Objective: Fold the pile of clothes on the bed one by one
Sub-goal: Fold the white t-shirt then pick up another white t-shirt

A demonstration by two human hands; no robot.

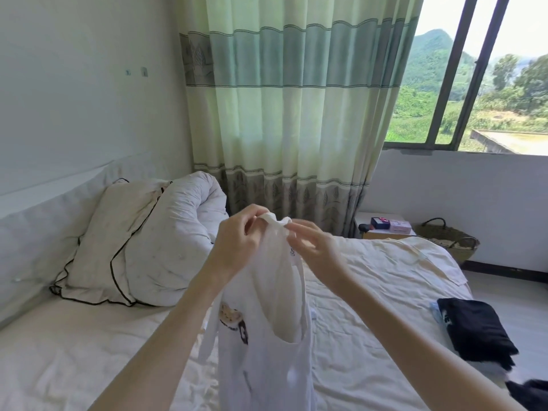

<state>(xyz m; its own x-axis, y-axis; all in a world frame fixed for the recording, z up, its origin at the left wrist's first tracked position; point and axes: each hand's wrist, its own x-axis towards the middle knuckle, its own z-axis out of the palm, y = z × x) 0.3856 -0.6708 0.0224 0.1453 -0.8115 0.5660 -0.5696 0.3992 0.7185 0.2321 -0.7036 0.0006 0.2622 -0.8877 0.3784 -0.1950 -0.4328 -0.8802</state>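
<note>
Head view, folding step in progress. A white sleeveless top (267, 336) hangs in the air above the bed (89, 351), held up by one shoulder strap. The left hand (237, 241) grips that strap from the left with thumb and fingers curled round the fabric; the right hand (311, 247), just beside it, pinches the same strap end between thumb and forefinger, with its other fingers loosely bent. The garment drops from the strap past a printed motif (brown, on the chest) and out of the lower edge of view; its second strap dangles loose at the left of the body.

Relative to the held top: a folded black garment (474, 330) lies to the right near the bed's edge, a rumpled white pillow (124, 247) lies to the left, and a green-striped curtain (290, 99) hangs behind it.

Judged step: opening out the top before it is laid flat. To do this well, the hands would likely need to separate, one taking each shoulder strap, so the top hangs square with the print facing one way; a light shake would release twists. It could then be lowered onto the bare sheet directly beneath and smoothed before the first fold. Holding both hands on one strap risks a skewed, creased lay.
</note>
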